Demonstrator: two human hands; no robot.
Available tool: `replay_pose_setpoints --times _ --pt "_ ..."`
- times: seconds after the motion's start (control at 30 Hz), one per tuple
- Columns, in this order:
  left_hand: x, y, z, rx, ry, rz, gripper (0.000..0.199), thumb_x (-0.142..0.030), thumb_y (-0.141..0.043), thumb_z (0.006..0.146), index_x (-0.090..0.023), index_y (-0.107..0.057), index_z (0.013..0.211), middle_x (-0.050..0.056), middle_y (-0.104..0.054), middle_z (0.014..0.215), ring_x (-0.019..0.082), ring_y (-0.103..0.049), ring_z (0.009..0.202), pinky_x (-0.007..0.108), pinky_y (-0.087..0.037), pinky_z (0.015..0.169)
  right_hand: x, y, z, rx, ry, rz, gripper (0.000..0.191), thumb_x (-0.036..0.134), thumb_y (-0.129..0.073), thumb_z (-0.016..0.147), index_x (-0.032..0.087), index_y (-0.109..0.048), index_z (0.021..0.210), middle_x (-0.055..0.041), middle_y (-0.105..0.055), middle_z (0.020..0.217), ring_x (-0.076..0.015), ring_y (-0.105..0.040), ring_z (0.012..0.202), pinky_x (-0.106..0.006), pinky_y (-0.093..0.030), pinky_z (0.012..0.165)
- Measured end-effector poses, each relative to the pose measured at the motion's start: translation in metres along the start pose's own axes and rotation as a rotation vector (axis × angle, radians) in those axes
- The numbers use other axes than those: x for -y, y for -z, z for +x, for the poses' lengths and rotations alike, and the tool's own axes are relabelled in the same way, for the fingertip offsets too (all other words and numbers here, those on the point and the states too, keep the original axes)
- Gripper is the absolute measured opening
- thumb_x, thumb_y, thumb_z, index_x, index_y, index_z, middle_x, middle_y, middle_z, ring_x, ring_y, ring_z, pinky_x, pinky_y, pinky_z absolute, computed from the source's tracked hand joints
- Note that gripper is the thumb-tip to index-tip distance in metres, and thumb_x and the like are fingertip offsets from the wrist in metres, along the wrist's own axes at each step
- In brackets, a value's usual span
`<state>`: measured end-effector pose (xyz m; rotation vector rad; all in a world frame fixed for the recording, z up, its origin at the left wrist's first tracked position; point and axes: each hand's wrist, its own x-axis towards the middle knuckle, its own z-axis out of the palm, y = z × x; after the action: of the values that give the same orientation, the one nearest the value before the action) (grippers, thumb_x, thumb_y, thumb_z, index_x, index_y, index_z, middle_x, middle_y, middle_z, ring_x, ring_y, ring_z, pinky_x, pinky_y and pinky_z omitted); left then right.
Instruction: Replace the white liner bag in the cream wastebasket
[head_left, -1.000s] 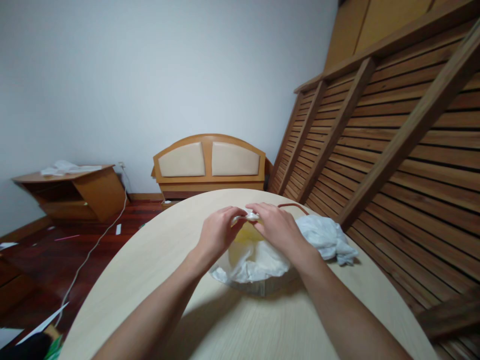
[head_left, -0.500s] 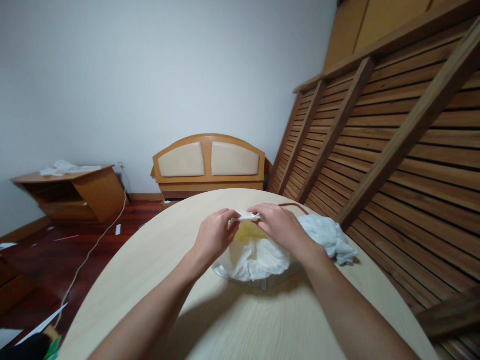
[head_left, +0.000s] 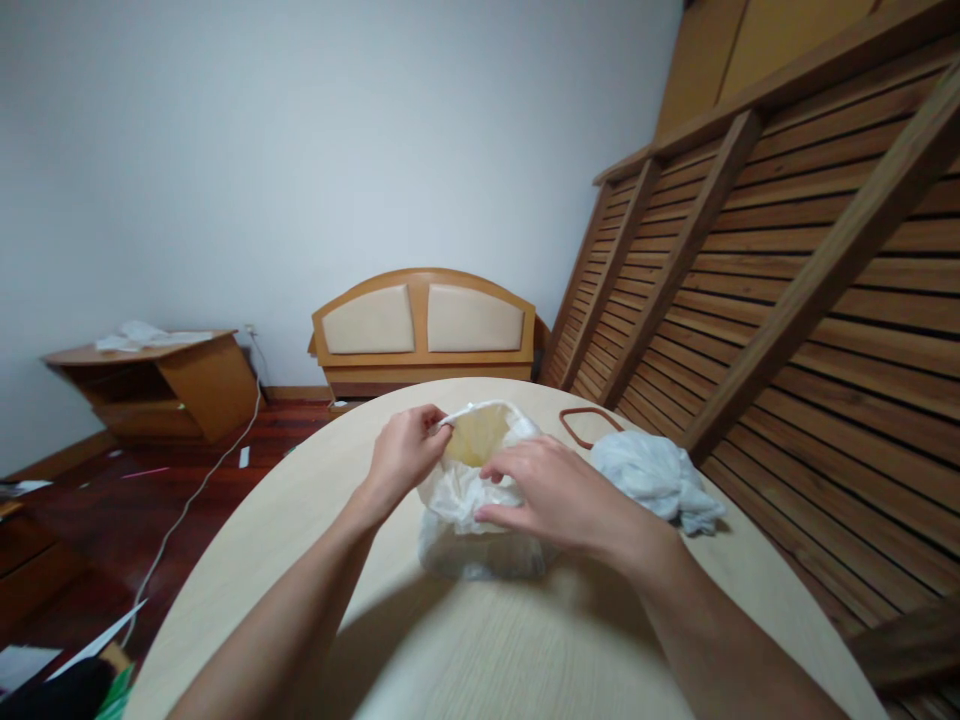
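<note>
A white plastic bag (head_left: 459, 497) lines a translucent container on the table, its mouth facing up and yellowish inside. My left hand (head_left: 409, 448) pinches the bag's rim at the left side of the opening. Over the near right part of the bag is my right hand (head_left: 544, 490), thumb and fingers apart, with no clear grip on the plastic. The container's lower wall (head_left: 480, 556) shows below the bag. Right of it lies a crumpled white plastic bag (head_left: 649, 470), and behind that a brown rounded ring (head_left: 576, 442).
The round pale table (head_left: 300, 530) carries all of these. Slatted wooden panels (head_left: 847, 330) lean along the right. A headboard (head_left: 420, 318) stands against the wall. At left are a low cabinet (head_left: 202, 385), a white cable (head_left: 202, 490) and papers on the dark floor.
The bag's mouth has spread wider. My right hand has let go of the far rim and moved down and nearer; my left hand has shifted left, still pinching the rim.
</note>
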<state>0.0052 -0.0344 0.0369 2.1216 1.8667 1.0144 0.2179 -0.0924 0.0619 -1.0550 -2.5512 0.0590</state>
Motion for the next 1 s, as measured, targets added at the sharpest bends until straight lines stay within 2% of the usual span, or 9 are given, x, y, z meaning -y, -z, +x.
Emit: replay_pose_setpoints --times 0.17,0.3,0.43,0.53,0.67,0.77,0.83,0.93,1.0 --pt "0.009 0.0 0.006 0.042 0.034 -0.022 0.024 -0.036 -0.058 0.083 -0.019 -0.074 0.081 0.005 -0.072 0.074 0.019 -0.062 0.068 0.025 -0.037 0.057 -0.008 -0.004 0.0 0.113 0.053 -0.004 0.013 0.025 -0.068 0.09 0.02 -0.078 0.097 -0.0077 -0.078 0.094 -0.0233 -0.07 0.093 -0.033 -0.047 0.088" --pt "0.012 0.0 0.007 0.059 0.033 -0.059 0.025 -0.038 -0.057 0.082 -0.018 -0.072 0.078 0.004 -0.07 0.071 0.019 -0.062 0.069 0.024 -0.037 0.057 -0.019 0.002 -0.001 0.083 0.036 -0.074 0.016 0.012 -0.064 0.088 0.02 -0.077 0.092 -0.0071 -0.076 0.094 -0.023 -0.067 0.096 -0.033 -0.047 0.087" --pt "0.01 0.002 0.006 0.077 0.038 -0.057 0.026 -0.038 -0.057 0.082 -0.018 -0.072 0.078 0.004 -0.07 0.072 0.019 -0.062 0.069 0.025 -0.038 0.058 -0.027 0.009 -0.008 0.035 -0.014 -0.175 0.015 0.008 -0.068 0.083 0.02 -0.077 0.088 -0.0088 -0.073 0.1 -0.0262 -0.061 0.107 -0.038 -0.046 0.095" --pt "0.006 0.003 0.003 0.066 0.038 -0.022 0.025 -0.037 -0.057 0.083 -0.018 -0.072 0.078 0.005 -0.071 0.074 0.019 -0.062 0.069 0.025 -0.038 0.058 -0.025 0.01 -0.012 0.001 -0.039 -0.179 0.015 0.02 -0.075 0.082 0.02 -0.077 0.097 -0.0108 -0.072 0.108 -0.0303 -0.057 0.115 -0.044 -0.043 0.101" --pt "-0.004 0.006 -0.003 0.037 0.045 0.058 0.024 -0.037 -0.055 0.085 -0.02 -0.071 0.08 0.005 -0.072 0.077 0.019 -0.064 0.069 0.026 -0.037 0.059 -0.008 0.006 -0.011 -0.012 -0.074 -0.09 0.048 0.053 -0.074 0.082 0.016 -0.073 0.113 -0.0148 -0.071 0.115 -0.0332 -0.058 0.117 -0.046 -0.043 0.101" --pt "-0.011 0.007 -0.008 0.021 0.038 0.116 0.024 -0.038 -0.054 0.086 -0.021 -0.071 0.082 0.005 -0.073 0.078 0.02 -0.064 0.069 0.027 -0.035 0.058 0.006 0.0 -0.005 0.009 -0.123 -0.093 0.058 0.064 -0.069 0.082 0.014 -0.074 0.11 -0.0179 -0.073 0.108 -0.0346 -0.063 0.109 -0.047 -0.045 0.097" --pt "-0.014 0.007 -0.01 0.014 0.033 0.138 0.024 -0.038 -0.054 0.086 -0.022 -0.071 0.083 0.005 -0.073 0.078 0.02 -0.064 0.069 0.027 -0.034 0.057 0.012 -0.004 -0.002 0.054 -0.128 -0.106 0.049 0.059 -0.067 0.086 0.015 -0.074 0.106 -0.0171 -0.075 0.101 -0.0345 -0.066 0.102 -0.046 -0.046 0.093" --pt "-0.014 0.005 -0.01 0.005 0.032 0.149 0.024 -0.038 -0.053 0.087 -0.022 -0.07 0.083 0.005 -0.073 0.078 0.02 -0.063 0.068 0.027 -0.032 0.056 0.015 -0.007 -0.001 0.137 -0.058 -0.079 0.024 0.039 -0.065 0.092 0.017 -0.074 0.096 -0.0122 -0.076 0.092 -0.0302 -0.07 0.094 -0.04 -0.047 0.087" --pt "-0.013 0.004 -0.009 0.001 0.029 0.148 0.023 -0.037 -0.052 0.087 -0.022 -0.069 0.082 0.005 -0.073 0.078 0.02 -0.063 0.067 0.027 -0.032 0.057 0.014 -0.005 -0.003 0.163 -0.01 -0.042 0.014 0.029 -0.064 0.092 0.018 -0.073 0.091 -0.0101 -0.077 0.091 -0.0275 -0.071 0.091 -0.035 -0.047 0.083"
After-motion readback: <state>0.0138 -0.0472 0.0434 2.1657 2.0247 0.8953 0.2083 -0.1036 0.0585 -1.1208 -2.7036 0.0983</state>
